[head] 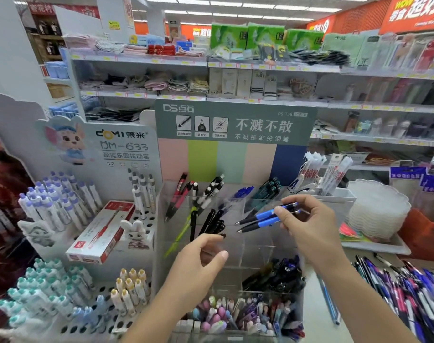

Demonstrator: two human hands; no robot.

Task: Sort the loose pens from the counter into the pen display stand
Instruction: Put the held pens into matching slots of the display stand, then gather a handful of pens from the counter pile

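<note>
Head view: right hand (pixel 307 219) fingers pinch two blue pens (pixel 265 217) at 1 o'clock over stand (pixel 233 246); left hand (pixel 201 256) loosely curled, empty. Tips down, drop into blue compartment; loose pens (pixel 396 280) on desk at 4 o'clock.

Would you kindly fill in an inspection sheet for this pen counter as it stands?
Surface: pale counter, partly covered.
Job's things: loose pens heaped at right; clear pen display stand, compartments partly filled.
Clutter: red pen box lying on the white peg stand.
Grippers: right hand pinches two blue pens over the stand; left hand loosely curled, holding nothing.
Cables: nothing seen.
Surroundings: stocked shop shelves behind.
</note>
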